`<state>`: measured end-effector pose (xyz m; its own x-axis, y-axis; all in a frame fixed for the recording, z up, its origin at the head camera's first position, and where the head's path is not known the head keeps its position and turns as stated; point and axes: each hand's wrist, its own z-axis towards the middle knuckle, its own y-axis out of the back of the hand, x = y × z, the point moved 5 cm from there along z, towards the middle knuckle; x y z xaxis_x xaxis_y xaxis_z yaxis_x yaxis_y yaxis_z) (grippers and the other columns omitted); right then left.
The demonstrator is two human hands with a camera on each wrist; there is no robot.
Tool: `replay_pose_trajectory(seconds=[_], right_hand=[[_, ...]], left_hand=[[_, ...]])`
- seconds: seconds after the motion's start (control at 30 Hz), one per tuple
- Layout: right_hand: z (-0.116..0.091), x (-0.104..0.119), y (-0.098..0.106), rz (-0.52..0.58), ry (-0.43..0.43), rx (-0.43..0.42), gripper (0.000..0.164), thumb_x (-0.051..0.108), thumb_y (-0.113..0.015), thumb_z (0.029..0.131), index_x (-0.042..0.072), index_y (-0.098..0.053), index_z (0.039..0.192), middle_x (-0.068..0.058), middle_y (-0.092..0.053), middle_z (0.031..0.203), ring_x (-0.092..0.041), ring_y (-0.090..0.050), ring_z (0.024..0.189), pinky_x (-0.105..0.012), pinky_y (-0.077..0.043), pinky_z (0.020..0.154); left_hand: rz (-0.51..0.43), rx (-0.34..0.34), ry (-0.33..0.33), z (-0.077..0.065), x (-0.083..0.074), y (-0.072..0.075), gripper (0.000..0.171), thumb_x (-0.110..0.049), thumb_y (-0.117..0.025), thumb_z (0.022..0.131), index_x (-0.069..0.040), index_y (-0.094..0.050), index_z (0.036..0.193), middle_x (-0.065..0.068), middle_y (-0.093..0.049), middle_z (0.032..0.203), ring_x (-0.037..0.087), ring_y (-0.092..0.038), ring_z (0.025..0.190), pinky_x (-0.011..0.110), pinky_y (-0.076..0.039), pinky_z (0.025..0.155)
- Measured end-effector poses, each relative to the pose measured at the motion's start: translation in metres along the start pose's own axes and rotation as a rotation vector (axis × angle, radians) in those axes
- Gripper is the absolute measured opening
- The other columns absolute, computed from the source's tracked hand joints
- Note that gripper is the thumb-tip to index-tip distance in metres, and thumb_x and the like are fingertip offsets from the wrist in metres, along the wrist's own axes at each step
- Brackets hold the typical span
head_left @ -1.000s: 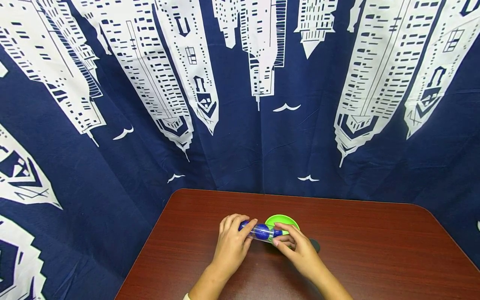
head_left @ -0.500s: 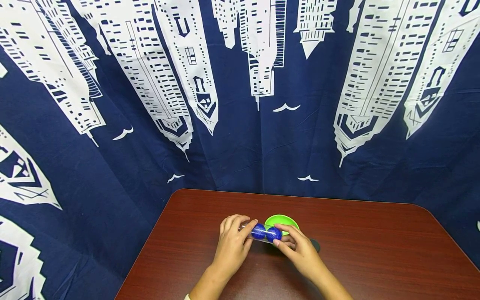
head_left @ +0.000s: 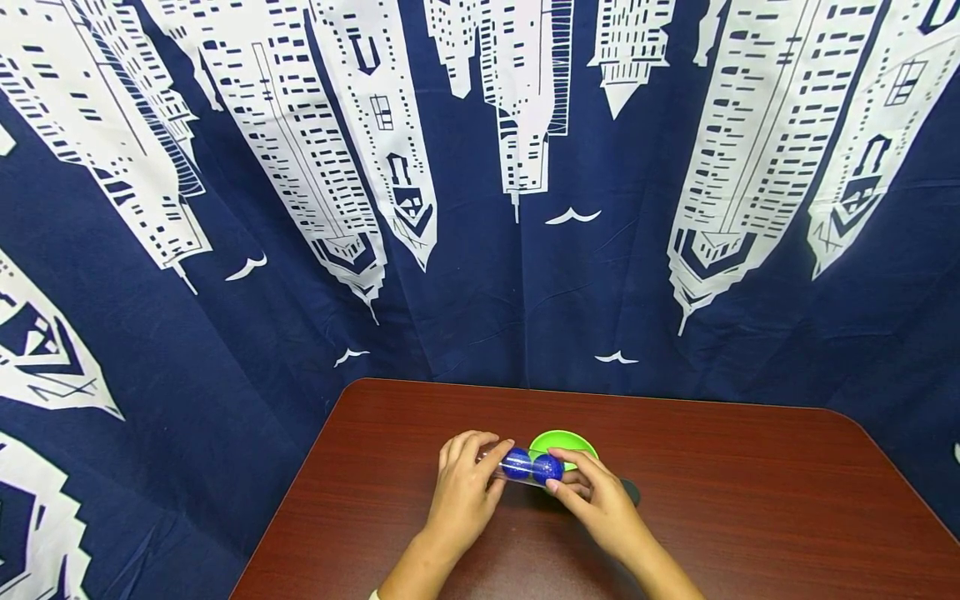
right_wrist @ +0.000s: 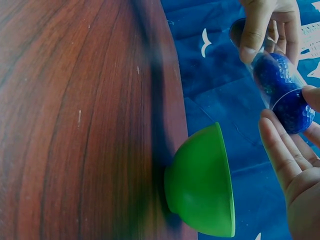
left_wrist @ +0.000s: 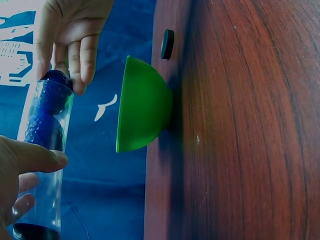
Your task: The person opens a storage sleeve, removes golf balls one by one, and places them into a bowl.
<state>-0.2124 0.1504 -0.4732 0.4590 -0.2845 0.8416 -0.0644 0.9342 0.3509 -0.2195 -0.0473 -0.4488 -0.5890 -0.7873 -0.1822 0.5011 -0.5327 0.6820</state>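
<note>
My left hand [head_left: 461,492] grips a clear plastic tube [left_wrist: 49,195] with a black base, held sideways above the table. Inside it sits a blue golf ball [head_left: 517,463], dimpled under the plastic. Another blue golf ball [right_wrist: 296,116] pokes out of the tube's mouth, where the thumb and fingers of my right hand [head_left: 600,496] hold it. Just beyond the tube stands a green bowl [head_left: 558,439], partly covered by the tube and right hand in the head view. In the left wrist view the bowl [left_wrist: 145,105] stands upright on the table.
A flat black disc [head_left: 632,490] lies on the table right of the bowl, partly behind my right hand. The reddish-brown wooden table [head_left: 750,492] has rounded far corners. Behind it hangs a dark blue cloth [head_left: 480,317] printed with white buildings and birds.
The blue golf balls have slid right inside the tube, toward my right hand, and the tube's left end no longer shows blue. Both hands have stayed nearly in place.
</note>
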Motion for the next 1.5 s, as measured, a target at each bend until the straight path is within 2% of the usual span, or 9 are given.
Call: replay_pose_trajectory(seconds=[0.13,0.27,0.57,0.7,0.87,1.0,1.27,1.5], right_hand=[[-0.001,0.001,0.001,0.0,0.012,-0.004,0.041,0.011,-0.069,0.096,0.012,-0.059,0.135,-0.01,-0.063,0.118,-0.005,-0.069,0.097,-0.022,-0.06,0.082],[-0.001,0.0,0.001,-0.004,0.007,-0.015,0.041,0.012,-0.07,0.095,0.012,-0.06,0.135,-0.01,-0.062,0.117,-0.005,-0.069,0.097,-0.022,-0.06,0.082],[0.0,0.001,0.002,0.002,0.0,-0.032,0.042,0.011,-0.071,0.094,0.001,-0.059,0.133,-0.011,-0.06,0.117,-0.004,-0.069,0.097,-0.021,-0.06,0.082],[0.001,0.004,0.005,0.002,0.032,-0.049,0.041,0.008,-0.072,0.093,0.0,-0.06,0.131,-0.01,-0.061,0.116,-0.005,-0.069,0.096,-0.022,-0.06,0.081],[0.004,0.007,0.01,-0.005,0.109,-0.078,0.04,0.001,-0.072,0.091,0.005,-0.063,0.13,-0.009,-0.063,0.113,-0.006,-0.07,0.095,-0.022,-0.06,0.08],[0.007,0.009,0.016,-0.017,0.137,-0.088,0.041,0.0,-0.073,0.089,0.005,-0.063,0.129,-0.01,-0.063,0.116,-0.007,-0.07,0.094,-0.021,-0.06,0.08],[0.012,0.006,0.026,-0.066,0.104,-0.098,0.043,0.002,-0.076,0.088,0.008,-0.065,0.128,-0.008,-0.065,0.115,-0.011,-0.071,0.092,-0.022,-0.06,0.079],[0.015,0.001,0.03,-0.146,0.043,-0.099,0.042,0.007,-0.08,0.085,0.011,-0.068,0.126,-0.006,-0.067,0.113,-0.007,-0.07,0.088,-0.025,-0.062,0.077]], left_hand=[[-0.003,0.008,0.02,-0.001,0.0,0.0,0.056,-0.011,-0.09,0.07,-0.023,-0.072,0.122,-0.001,-0.064,0.121,0.021,-0.055,0.12,0.046,-0.042,0.105],[-0.011,0.0,0.031,-0.003,0.001,-0.002,0.057,-0.013,-0.092,0.069,-0.023,-0.072,0.121,-0.002,-0.064,0.12,0.021,-0.055,0.119,0.047,-0.043,0.104],[-0.035,0.012,0.061,-0.004,0.0,-0.004,0.057,-0.017,-0.092,0.071,-0.023,-0.071,0.123,-0.001,-0.063,0.122,0.023,-0.054,0.12,0.048,-0.043,0.104],[-0.046,0.015,0.08,-0.005,0.001,-0.004,0.059,-0.017,-0.093,0.07,-0.024,-0.07,0.125,-0.002,-0.063,0.122,0.021,-0.054,0.12,0.047,-0.044,0.104],[-0.07,0.003,0.108,-0.006,0.005,-0.005,0.061,-0.017,-0.093,0.069,-0.023,-0.07,0.125,-0.003,-0.063,0.121,0.019,-0.055,0.118,0.044,-0.046,0.101],[-0.085,0.006,0.137,-0.007,0.007,-0.004,0.06,-0.017,-0.093,0.07,-0.023,-0.07,0.125,-0.004,-0.063,0.12,0.018,-0.055,0.118,0.043,-0.047,0.099],[-0.102,0.019,0.192,-0.009,0.012,-0.006,0.06,-0.021,-0.092,0.072,-0.025,-0.069,0.127,-0.004,-0.063,0.122,0.018,-0.055,0.119,0.04,-0.048,0.093],[-0.12,0.022,0.212,-0.009,0.013,-0.007,0.061,-0.019,-0.092,0.072,-0.022,-0.068,0.128,-0.003,-0.063,0.122,0.018,-0.055,0.119,0.04,-0.049,0.099]])
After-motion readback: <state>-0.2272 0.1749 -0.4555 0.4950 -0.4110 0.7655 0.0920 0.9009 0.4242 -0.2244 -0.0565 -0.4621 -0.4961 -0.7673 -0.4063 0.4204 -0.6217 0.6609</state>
